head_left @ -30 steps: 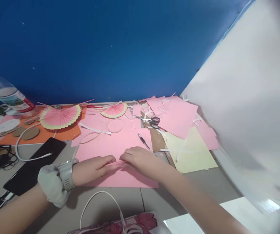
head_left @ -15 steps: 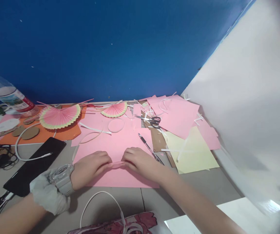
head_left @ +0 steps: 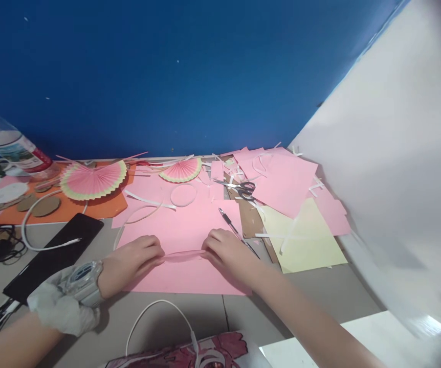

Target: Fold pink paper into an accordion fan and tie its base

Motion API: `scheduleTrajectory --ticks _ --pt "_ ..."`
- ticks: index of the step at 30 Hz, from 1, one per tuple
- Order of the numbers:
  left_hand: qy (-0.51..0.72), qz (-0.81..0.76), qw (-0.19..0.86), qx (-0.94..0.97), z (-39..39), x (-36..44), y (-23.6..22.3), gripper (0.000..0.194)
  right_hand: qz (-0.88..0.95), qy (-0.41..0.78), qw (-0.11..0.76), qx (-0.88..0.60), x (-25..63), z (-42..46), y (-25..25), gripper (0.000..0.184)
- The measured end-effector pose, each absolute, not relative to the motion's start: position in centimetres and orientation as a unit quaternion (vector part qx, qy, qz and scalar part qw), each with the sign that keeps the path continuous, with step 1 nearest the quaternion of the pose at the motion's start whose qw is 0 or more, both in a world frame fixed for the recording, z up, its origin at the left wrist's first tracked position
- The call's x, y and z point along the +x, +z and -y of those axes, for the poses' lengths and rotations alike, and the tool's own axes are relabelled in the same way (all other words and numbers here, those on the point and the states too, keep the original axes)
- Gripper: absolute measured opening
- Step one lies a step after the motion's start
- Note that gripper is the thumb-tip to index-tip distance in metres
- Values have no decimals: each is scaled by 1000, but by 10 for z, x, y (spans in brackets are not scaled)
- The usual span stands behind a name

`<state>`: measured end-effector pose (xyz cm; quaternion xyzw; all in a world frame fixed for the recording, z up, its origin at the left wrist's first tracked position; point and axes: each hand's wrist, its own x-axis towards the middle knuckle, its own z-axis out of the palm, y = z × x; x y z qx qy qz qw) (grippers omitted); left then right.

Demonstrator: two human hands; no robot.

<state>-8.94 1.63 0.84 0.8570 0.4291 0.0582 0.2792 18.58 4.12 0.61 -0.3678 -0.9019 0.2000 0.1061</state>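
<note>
Both hands are down on the big pink sheet (head_left: pixel 184 240), which lies flat on the table (head_left: pixel 167 317) right in front of the person. The left hand (head_left: pixel 132 258) and right hand (head_left: pixel 226 248) sit a little apart, each pinching one end of a narrow raised ridge of paper that runs between them. So fingers are closed on the fold, not flat on the sheet. The left wrist has a watch (head_left: pixel 84 276) on it.

Looks to me like the pleating step: one thin fold is pinched up and being creased along its length. Two finished pleated fans, a big one (head_left: pixel 92 180) and a smaller one (head_left: pixel 182 169), lie further back, so I'd guess this sheet is headed the same way.

The next move probably calls for pressing that ridge down flat and sharp from the middle outward, keeping it parallel to the near edge, then flipping the direction for the following pleat. Uneven width would show straight away.

A pen (head_left: pixel 236 230) lies just beside the right hand, almost touching the knuckles. Scissors (head_left: pixel 239 188) are further back among pink offcuts, a yellow sheet (head_left: pixel 305 240) lies to the right, a phone (head_left: pixel 51 253) to the left.
</note>
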Motion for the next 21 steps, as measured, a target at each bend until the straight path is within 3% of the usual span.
scheduleTrajectory --ticks 10,15,21 --pt "45 -427 272 861 -20 -93 15 25 915 186 111 -342 195 -42 -2 16" --pt "20 -427 213 878 -25 -63 20 29 919 186 115 -328 187 -41 1 15" --pt "22 -399 213 892 -33 -32 12 29 921 187 122 -320 189 -40 3 14"
